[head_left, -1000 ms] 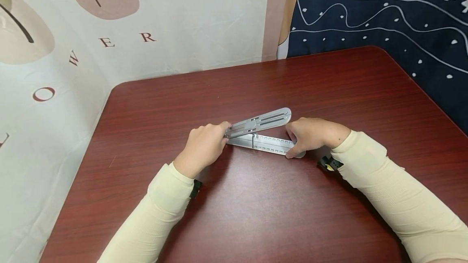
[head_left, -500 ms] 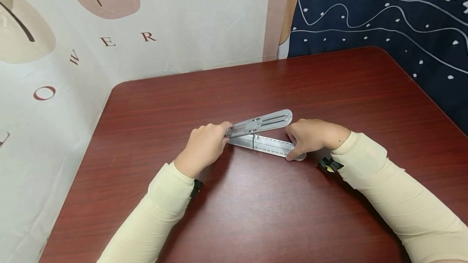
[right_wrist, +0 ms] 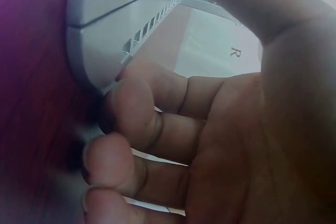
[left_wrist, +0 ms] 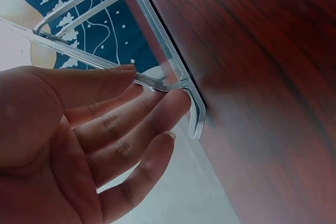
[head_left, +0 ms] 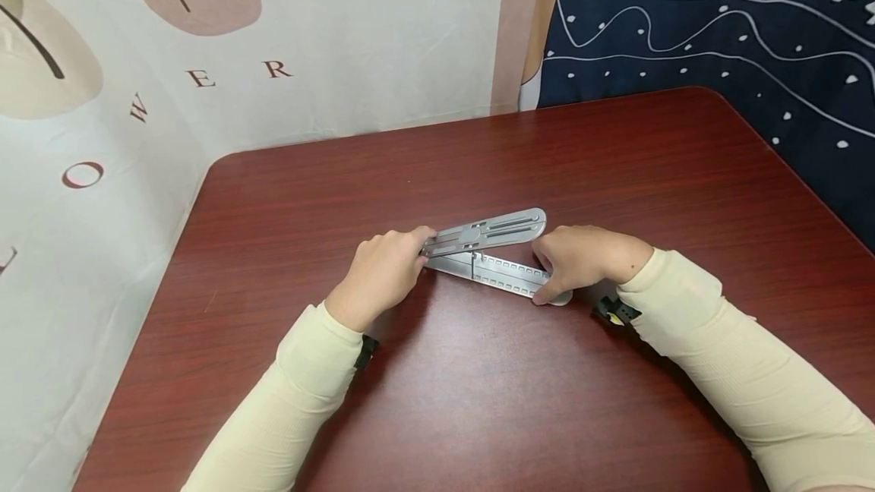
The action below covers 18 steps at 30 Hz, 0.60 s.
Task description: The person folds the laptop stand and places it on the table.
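A silver folding stand [head_left: 488, 231] is partly unfolded over the table, its slotted upper plate raised at an angle from the notched base plate [head_left: 509, 275]. My left hand [head_left: 379, 275] pinches the upper plate at the stand's left end. In the left wrist view, thumb and fingers meet round that plate [left_wrist: 94, 57], and a thin strut [left_wrist: 86, 2] links it to the base. The right hand [head_left: 584, 255] grips the far right end of the base, thumb on the near edge. Row of notches [right_wrist: 149, 27] runs along the base in the right wrist view, with the fingertips by its edge.
The reddish-brown wooden table [head_left: 437, 401] has rounded far corners. Behind and left of it hangs a white curtain [head_left: 383, 36] with letters; a dark blue tree-patterned cloth [head_left: 683, 36] hangs at the back right. A wrist device [head_left: 617, 310] sits under the right sleeve.
My right hand has shifted slightly toward me along with the base's right end. The upper plate's right end has also come slightly nearer. The left hand stays almost still, its pinch kept.
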Tool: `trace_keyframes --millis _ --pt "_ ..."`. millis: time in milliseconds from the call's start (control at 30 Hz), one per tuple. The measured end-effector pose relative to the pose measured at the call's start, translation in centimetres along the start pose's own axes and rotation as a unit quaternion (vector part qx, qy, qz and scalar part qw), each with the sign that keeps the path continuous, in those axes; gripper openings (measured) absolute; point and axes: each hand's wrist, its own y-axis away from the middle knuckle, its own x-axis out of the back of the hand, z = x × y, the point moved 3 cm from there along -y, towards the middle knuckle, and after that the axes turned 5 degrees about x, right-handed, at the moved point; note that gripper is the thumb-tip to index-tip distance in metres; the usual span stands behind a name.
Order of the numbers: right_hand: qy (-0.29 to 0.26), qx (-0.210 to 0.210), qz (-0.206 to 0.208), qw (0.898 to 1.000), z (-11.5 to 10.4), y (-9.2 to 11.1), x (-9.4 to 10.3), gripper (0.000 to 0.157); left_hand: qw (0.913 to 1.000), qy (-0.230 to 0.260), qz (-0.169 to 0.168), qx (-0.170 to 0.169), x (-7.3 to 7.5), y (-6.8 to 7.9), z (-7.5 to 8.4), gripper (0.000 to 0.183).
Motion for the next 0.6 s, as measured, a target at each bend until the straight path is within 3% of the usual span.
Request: trace_keyframes --millis 600 --pt "0.008 0.004 -0.018 1.0 -1.3 0.0 -0.6 0.042 0.9987 0.051 -0.007 -0.001 0.0 -0.2 -0.1 0.036"
